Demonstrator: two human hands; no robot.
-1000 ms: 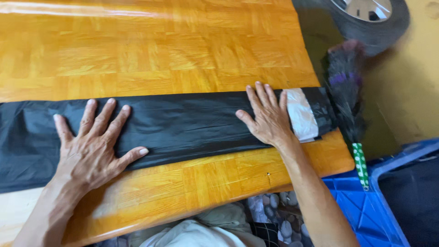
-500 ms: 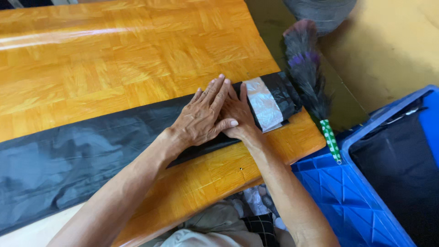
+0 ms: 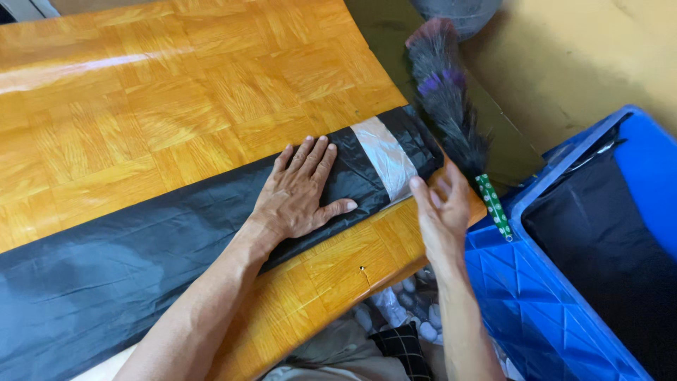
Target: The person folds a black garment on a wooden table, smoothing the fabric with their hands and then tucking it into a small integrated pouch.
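Here the long black plastic bag (image 3: 141,261) lies flattened across the wood-patterned surface (image 3: 162,92), running slantwise from the lower left edge of the view up toward the surface's right-hand end. Left hand (image 3: 300,194) rests palm down on the bag, fingers spread wide and flat, holding nothing — the thumb points toward the near edge of the bag. Just beyond the fingertips, toward the bag's right end, a pale grey band (image 3: 386,159) crosses the bag from edge to edge. Right hand (image 3: 441,208) is lifted off the bag, past the band at the bag's near corner, fingers loosely open and slightly curled, gripping nothing; whether it touches the bag cannot be told. Beyond the bag's right end a dark feather duster (image 3: 444,99) with purple tips lies along the surface's edge, its green-and-white patterned handle (image 3: 493,207) just beside the right hand. To the right of the bag's end, off the surface and lower down, stands a blue plastic crate (image 3: 536,303) with something dark inside it. Below the bag, under the surface's near edge, patterned cloth (image 3: 402,331) shows — a checked piece among it.
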